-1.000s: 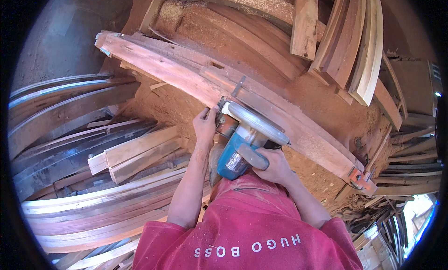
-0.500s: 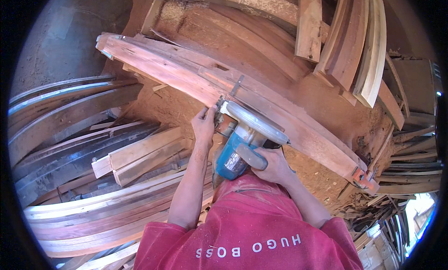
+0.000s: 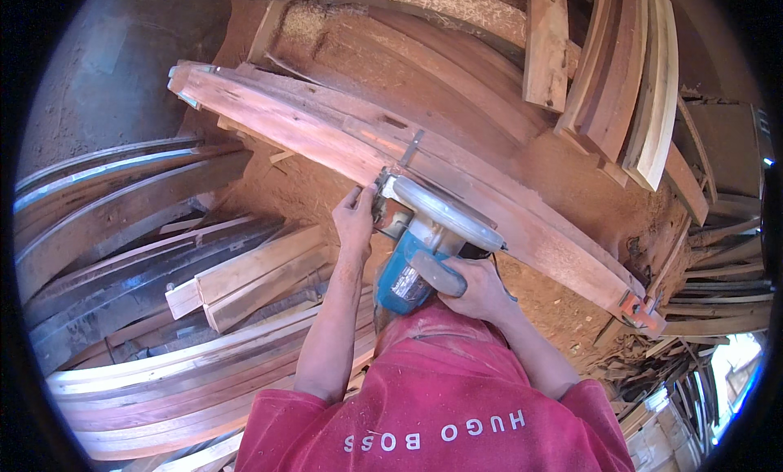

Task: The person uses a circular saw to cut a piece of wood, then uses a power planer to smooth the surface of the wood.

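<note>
A circular saw [image 3: 405, 278] with a blue motor housing and pale metal blade guard rests on a long reddish wooden board [image 3: 285, 120] lying slantwise in front of me. My right hand [image 3: 479, 288] is wrapped round its rear handle. At the saw's front end, my left hand [image 3: 356, 219] is closed, thumb and fingers pinching the edge of the metal base beside the board's near side. A flat metal bar [image 3: 413, 147] sticks out from the front of the saw across the board's top. The blade is hidden by the guard and board.
Short squared timbers [image 3: 261, 276] and stacked curved planks [image 3: 188, 390] lie to the left. More curved boards [image 3: 620, 81] lean at the far right. An orange clamp-like piece [image 3: 636, 309] sits at the board's right end. Reddish sawdust [image 3: 563, 178] covers the ground.
The saw has slid a little to the left along the board, with both hands keeping their hold. The whole view has shifted slightly.
</note>
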A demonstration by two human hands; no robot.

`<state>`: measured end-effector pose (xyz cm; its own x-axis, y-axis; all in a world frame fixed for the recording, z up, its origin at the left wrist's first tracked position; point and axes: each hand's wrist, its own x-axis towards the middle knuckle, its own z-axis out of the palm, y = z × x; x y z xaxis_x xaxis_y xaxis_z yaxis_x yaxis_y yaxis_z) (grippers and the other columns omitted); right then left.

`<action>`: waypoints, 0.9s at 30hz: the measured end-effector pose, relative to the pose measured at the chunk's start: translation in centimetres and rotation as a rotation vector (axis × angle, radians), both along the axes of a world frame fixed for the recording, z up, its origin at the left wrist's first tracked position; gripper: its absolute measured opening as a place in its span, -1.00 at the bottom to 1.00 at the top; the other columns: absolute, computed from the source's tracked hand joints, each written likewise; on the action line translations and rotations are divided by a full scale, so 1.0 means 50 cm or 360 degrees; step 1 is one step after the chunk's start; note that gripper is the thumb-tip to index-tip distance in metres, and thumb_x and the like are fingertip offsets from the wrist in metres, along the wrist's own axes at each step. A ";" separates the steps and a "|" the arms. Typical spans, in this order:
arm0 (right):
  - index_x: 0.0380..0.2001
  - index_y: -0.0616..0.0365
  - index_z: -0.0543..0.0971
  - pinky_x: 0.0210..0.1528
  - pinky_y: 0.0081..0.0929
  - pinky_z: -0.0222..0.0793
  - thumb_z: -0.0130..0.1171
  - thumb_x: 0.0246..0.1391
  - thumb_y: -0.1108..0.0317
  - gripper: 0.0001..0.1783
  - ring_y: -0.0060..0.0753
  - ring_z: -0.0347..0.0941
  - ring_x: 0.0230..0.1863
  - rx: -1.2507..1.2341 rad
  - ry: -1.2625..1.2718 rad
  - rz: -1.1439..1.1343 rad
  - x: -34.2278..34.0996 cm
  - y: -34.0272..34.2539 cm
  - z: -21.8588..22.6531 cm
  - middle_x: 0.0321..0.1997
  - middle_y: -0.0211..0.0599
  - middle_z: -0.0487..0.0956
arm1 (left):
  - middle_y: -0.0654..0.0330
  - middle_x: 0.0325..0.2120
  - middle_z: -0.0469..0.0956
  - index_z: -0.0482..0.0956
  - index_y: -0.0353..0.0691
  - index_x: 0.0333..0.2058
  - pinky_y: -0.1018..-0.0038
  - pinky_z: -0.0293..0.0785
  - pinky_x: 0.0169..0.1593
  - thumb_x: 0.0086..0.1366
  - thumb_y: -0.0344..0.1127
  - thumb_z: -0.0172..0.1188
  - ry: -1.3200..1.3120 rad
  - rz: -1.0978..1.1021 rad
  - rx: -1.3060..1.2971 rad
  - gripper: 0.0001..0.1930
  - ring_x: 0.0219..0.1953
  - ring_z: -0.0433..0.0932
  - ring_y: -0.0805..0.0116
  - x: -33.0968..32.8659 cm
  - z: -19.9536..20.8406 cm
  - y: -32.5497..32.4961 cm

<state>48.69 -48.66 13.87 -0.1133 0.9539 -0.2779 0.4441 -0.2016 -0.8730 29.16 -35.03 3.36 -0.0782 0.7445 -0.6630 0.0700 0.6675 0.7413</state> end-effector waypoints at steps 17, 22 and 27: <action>-0.23 0.16 0.58 -0.17 -0.15 0.52 0.36 -0.16 0.28 -0.63 0.06 0.58 -0.24 -0.0026 -0.0053 0.0020 -0.045 0.050 -0.001 -0.29 -0.05 0.63 | 0.27 -0.61 0.53 0.60 -0.34 -0.34 0.58 0.40 -0.67 0.34 -0.21 0.23 -0.0047 0.0052 -0.0013 -0.75 -0.67 0.48 0.55 -0.042 0.003 0.051; -0.21 0.17 0.58 -0.19 -0.15 0.50 0.35 -0.23 0.37 -0.60 0.11 0.56 -0.26 -0.0031 -0.0012 0.0001 -0.062 0.065 -0.006 -0.31 -0.03 0.60 | 0.27 -0.63 0.52 0.59 -0.30 -0.38 0.60 0.37 -0.68 0.35 -0.20 0.21 -0.0010 0.0055 -0.0042 -0.75 -0.69 0.48 0.56 -0.049 0.014 0.068; -0.20 0.17 0.58 -0.18 -0.15 0.50 0.35 -0.22 0.36 -0.60 0.09 0.56 -0.25 -0.0010 -0.0061 0.0016 -0.075 0.078 -0.005 -0.28 -0.04 0.60 | 0.29 -0.64 0.51 0.58 -0.27 -0.41 0.60 0.37 -0.69 0.35 -0.19 0.21 0.0054 0.0074 -0.0056 -0.74 -0.69 0.48 0.57 -0.060 0.009 0.081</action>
